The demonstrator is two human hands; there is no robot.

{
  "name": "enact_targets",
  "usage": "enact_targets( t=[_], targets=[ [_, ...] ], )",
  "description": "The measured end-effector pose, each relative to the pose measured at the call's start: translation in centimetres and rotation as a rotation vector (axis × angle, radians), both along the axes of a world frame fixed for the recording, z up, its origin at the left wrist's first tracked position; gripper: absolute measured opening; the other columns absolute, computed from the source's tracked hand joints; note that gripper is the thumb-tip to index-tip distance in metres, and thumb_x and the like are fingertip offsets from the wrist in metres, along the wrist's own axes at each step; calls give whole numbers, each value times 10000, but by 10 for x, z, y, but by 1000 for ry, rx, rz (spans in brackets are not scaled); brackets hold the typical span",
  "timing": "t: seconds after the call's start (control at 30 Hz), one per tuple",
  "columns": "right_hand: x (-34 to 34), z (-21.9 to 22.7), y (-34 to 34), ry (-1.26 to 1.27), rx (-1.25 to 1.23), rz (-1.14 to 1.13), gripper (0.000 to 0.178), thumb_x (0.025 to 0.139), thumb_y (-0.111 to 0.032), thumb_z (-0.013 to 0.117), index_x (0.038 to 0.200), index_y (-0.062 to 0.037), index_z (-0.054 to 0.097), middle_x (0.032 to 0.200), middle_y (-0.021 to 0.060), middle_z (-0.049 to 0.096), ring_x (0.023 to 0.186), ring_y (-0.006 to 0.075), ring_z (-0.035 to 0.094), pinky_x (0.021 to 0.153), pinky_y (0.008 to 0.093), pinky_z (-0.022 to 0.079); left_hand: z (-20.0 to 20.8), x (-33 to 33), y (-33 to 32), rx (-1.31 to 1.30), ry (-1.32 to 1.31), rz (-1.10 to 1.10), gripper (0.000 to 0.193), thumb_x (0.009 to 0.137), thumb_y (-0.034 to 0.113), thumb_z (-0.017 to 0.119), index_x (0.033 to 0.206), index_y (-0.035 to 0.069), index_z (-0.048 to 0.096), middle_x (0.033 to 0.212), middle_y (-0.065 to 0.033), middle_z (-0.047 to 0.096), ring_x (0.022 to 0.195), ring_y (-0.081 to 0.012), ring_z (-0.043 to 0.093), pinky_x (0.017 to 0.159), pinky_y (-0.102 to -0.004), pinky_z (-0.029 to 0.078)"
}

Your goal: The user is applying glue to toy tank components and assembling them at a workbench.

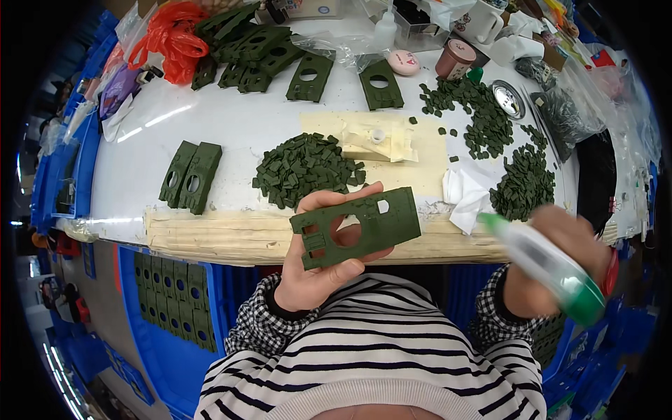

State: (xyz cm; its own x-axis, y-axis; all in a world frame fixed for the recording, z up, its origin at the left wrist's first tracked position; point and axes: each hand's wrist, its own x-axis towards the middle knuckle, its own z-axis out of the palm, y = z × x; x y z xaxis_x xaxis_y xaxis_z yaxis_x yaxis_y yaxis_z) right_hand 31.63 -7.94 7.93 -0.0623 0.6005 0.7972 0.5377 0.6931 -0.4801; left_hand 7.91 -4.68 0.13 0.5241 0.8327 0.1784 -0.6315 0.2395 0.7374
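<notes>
My left hand (306, 283) grips a dark green plastic model tank hull top (389, 227) by its long edges, above the table's front edge. A large round hole and smaller openings pierce the part. On the right, my right hand (570, 241) is wrapped round a clear squeeze bottle (537, 260) with a green tip and a green end, blurred by motion. The bottle's tip points up and left, apart from the hull top. Beyond my left hand lies a heap of small green plastic pieces (301, 168). Two similar hull tops (199, 178) lie side by side farther left.
A cream block with tape (378, 145) stands beside the heap. More loose pieces (521, 182) and crumpled white tissue (465, 196) lie to the right. Stacked hull tops (259, 49) and a red plastic bag (171, 42) are at the back. Below left, a blue crate (157, 367) holds rows of hull tops.
</notes>
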Motion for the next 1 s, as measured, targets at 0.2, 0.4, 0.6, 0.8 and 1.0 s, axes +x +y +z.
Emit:
enact_targets(
  t=[0.2, 0.4, 0.6, 0.8, 1.0],
  targets=[
    [-26, -34, 6, 526, -342, 108, 589, 658, -399, 799, 974, 35, 556, 848, 73, 564, 738, 103, 538, 616, 218, 402, -4, 0, -5, -17, -29, -16, 610, 807, -17, 622, 1270, 114, 247, 1418, -261, 205, 1222, -319, 426, 962, -462, 448],
    [-42, -48, 16, 688, -410, 290, 493, 806, -358, 673, 1009, 59, 506, 931, 152, 586, 887, 243, 605, 788, 332, 502, -2, 2, -5, 27, 14, -33, 589, 799, -25, 629, 1242, 103, 262, 1411, -278, 210, 1206, -313, 446, 960, -446, 452],
    [-44, -49, 14, 797, -578, 376, 418, 823, -254, 674, 1024, 53, 473, 941, 197, 620, 921, 256, 629, 803, 347, 514, -4, 1, -5, 51, 107, -2, 622, 769, 55, 690, 1225, 144, 277, 1403, -271, 233, 1246, -343, 389, 937, -449, 475],
    [-46, -50, 16, 762, -557, 364, 398, 829, -237, 667, 1021, 51, 469, 940, 197, 630, 894, 242, 635, 800, 344, 515, -8, 0, -6, 124, 70, 9, 560, 802, -38, 614, 1224, 81, 267, 1408, -281, 227, 1230, -308, 422, 964, -386, 449],
    [-46, -46, 14, 637, -621, 265, 474, 853, -415, 587, 983, 23, 458, 891, 196, 602, 886, 300, 630, 803, 395, 503, -7, 0, -5, 129, 89, 9, 561, 802, -39, 615, 1224, 83, 265, 1411, -277, 226, 1230, -301, 424, 959, -376, 451]
  ],
)
